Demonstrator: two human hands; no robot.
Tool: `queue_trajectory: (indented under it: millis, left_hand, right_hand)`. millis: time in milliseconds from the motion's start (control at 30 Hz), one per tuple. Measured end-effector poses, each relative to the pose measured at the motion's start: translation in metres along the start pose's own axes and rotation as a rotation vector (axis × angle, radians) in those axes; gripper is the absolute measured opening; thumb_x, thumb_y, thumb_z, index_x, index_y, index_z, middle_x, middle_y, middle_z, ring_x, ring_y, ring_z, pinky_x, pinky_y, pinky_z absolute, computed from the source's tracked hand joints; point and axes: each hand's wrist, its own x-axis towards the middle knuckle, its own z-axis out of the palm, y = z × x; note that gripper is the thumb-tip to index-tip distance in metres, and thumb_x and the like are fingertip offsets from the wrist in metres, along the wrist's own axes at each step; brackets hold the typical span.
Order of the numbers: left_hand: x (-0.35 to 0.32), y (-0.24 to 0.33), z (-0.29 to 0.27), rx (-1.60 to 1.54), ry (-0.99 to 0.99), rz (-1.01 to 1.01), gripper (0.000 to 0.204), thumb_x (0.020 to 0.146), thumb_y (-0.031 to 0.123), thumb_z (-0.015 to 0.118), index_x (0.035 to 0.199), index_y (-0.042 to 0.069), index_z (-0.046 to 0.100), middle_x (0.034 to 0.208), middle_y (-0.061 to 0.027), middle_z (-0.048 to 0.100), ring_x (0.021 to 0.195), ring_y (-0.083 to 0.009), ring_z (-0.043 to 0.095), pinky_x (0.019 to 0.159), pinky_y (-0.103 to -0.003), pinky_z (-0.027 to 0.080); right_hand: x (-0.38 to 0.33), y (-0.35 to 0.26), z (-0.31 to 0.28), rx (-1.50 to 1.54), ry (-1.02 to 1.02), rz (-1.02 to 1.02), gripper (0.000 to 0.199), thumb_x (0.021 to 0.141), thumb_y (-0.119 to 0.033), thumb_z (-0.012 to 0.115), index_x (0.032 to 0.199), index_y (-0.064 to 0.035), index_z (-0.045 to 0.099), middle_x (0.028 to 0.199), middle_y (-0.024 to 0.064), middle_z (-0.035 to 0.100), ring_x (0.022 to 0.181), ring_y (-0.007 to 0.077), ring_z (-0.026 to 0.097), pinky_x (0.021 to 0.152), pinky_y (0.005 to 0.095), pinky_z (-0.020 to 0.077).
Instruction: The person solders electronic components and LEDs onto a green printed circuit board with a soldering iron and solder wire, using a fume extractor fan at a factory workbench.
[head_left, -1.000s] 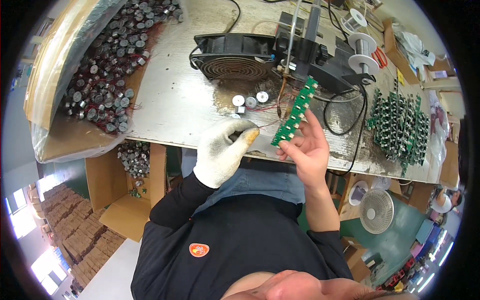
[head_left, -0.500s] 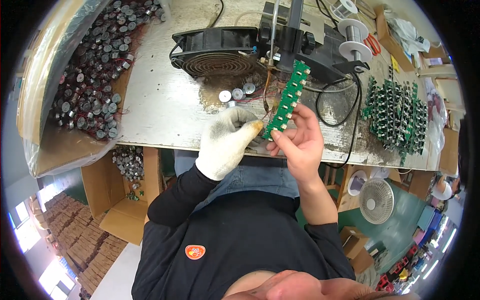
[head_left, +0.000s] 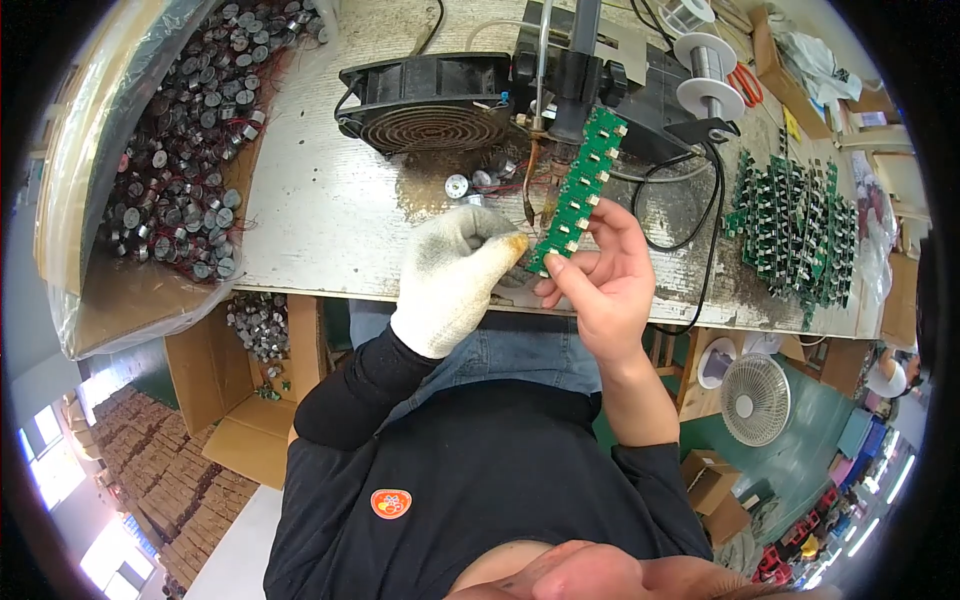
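Note:
My bare right hand (head_left: 605, 280) pinches the lower end of a long green circuit board (head_left: 580, 190) between thumb and fingers. The strip slants up and to the right, with several small white connectors along its edge. Beside its lower end is my left hand (head_left: 455, 265), in a white glove with a stained thumb tip. The left fingers are closed in a pinch, but whatever they hold is hidden. Just above hangs the copper-coloured tip of a soldering iron (head_left: 531, 185). A few small round motors (head_left: 457, 187) with thin red wires lie beyond the left hand.
A black fan (head_left: 430, 115) stands at the back, next to the soldering stand. Solder spools (head_left: 705, 80) and black cables are at the right. Many motors (head_left: 190, 140) fill a plastic-lined box on the left. Stacked circuit boards (head_left: 795, 230) lie at the far right.
My right hand and the circuit board have shifted slightly; the board's top end now sits a little higher and further right. My left hand stays pinched in nearly the same place.

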Motion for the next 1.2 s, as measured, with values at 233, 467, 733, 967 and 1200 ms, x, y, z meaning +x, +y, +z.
queue_trajectory:
  millis: [233,467,733,967,1200]
  left_hand:
    - [-0.003,-0.007,0.000,-0.068,0.015,-0.047,0.014,0.083,0.010,0.064,0.084,-0.003,0.064,0.073,-0.0040,0.063,0.067,-0.0075,0.057,0.058,-0.023,0.046]
    - [-0.005,-0.009,0.001,-0.018,-0.013,-0.061,0.012,0.085,0.009,0.061,0.088,-0.003,0.062,0.079,-0.0059,0.063,0.072,-0.0097,0.058,0.065,-0.024,0.047]
    - [-0.002,-0.009,0.003,-0.024,0.003,-0.021,0.012,0.082,0.009,0.065,0.083,-0.003,0.063,0.073,-0.0043,0.061,0.068,-0.0073,0.055,0.060,-0.024,0.045]
    - [-0.001,-0.005,0.004,0.012,0.033,0.017,0.012,0.081,0.009,0.065,0.080,-0.003,0.063,0.069,-0.0044,0.061,0.064,-0.0079,0.055,0.055,-0.024,0.045]
    - [-0.003,-0.001,0.008,0.001,0.039,0.043,0.012,0.080,0.008,0.065,0.079,-0.003,0.064,0.068,-0.0052,0.061,0.063,-0.0080,0.056,0.055,-0.024,0.045]
  right_hand:
    - [-0.001,0.003,-0.003,0.000,-0.034,0.016,0.053,0.080,0.012,0.058,0.127,0.0045,0.034,0.115,0.0179,0.050,0.068,0.0156,0.065,0.051,0.0220,0.0539]
    - [-0.005,0.006,-0.005,-0.010,-0.025,0.030,0.053,0.080,0.012,0.059,0.127,0.0049,0.035,0.114,0.0175,0.051,0.067,0.0157,0.065,0.050,0.0219,0.0539]
    - [-0.005,0.003,-0.003,-0.012,-0.026,0.029,0.053,0.080,0.012,0.058,0.127,0.0049,0.035,0.115,0.0179,0.050,0.067,0.0154,0.065,0.050,0.0216,0.0537]
    - [-0.004,0.001,0.000,-0.015,-0.013,0.033,0.053,0.079,0.013,0.058,0.127,0.0053,0.036,0.117,0.0188,0.050,0.065,0.0152,0.064,0.049,0.0217,0.0530]
    - [-0.005,-0.001,-0.003,-0.006,-0.028,0.012,0.052,0.080,0.012,0.058,0.126,0.0051,0.036,0.115,0.0183,0.050,0.067,0.0152,0.065,0.050,0.0220,0.0542]
